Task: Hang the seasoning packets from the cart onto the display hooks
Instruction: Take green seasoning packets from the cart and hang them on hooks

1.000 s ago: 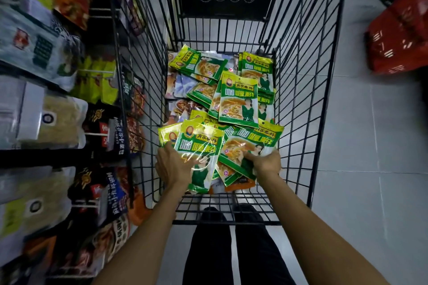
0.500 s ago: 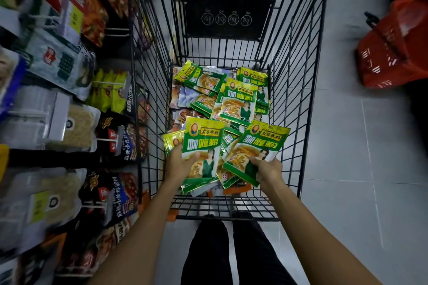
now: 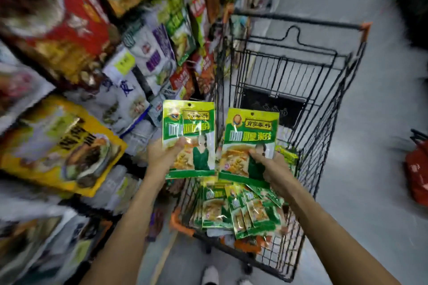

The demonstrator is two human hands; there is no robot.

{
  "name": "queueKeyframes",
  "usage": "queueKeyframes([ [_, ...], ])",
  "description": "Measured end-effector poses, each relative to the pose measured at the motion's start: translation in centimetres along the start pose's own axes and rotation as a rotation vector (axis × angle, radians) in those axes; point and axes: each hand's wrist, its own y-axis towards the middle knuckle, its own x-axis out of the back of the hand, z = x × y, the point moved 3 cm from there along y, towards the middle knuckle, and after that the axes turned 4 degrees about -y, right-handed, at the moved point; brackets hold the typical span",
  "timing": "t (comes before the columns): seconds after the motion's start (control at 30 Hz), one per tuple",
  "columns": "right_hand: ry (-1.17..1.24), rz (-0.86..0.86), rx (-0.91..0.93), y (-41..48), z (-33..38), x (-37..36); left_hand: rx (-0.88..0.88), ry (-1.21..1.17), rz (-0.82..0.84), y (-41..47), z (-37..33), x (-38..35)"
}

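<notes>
My left hand grips a green and yellow seasoning packet upright, thumb across its front. My right hand holds a second green packet beside it, a little to the right. Both packets are raised above the black wire cart, each with a small hang hole at the top. Several more green packets lie piled in the near end of the cart below my hands. The display hooks themselves are hidden behind the hanging goods on the left.
A shelf wall of hanging packets fills the left side, blurred by head motion, with a large yellow bag nearest. A red basket stands on the grey floor at the right. My shoe shows at the bottom.
Both hands have lifted their packets up out of the cart and turned them upright. The view has swung up and left toward the shelves.
</notes>
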Motion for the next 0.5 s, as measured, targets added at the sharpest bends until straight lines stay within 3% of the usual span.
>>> queueKeyframes([
  [0.2,-0.149,0.393,0.312,-5.3,10.9,-6.8,-0.277,-0.03,-0.327,-6.6,-9.8,10.9],
  [0.37,-0.273,0.602,0.622,-12.9,19.0,-13.2,-0.49,-0.07,-0.578,-13.9,-17.1,19.7],
  [0.5,-0.179,0.793,0.691,-19.7,23.3,-18.5,-0.595,-0.065,-0.776,-19.8,-21.3,26.2],
])
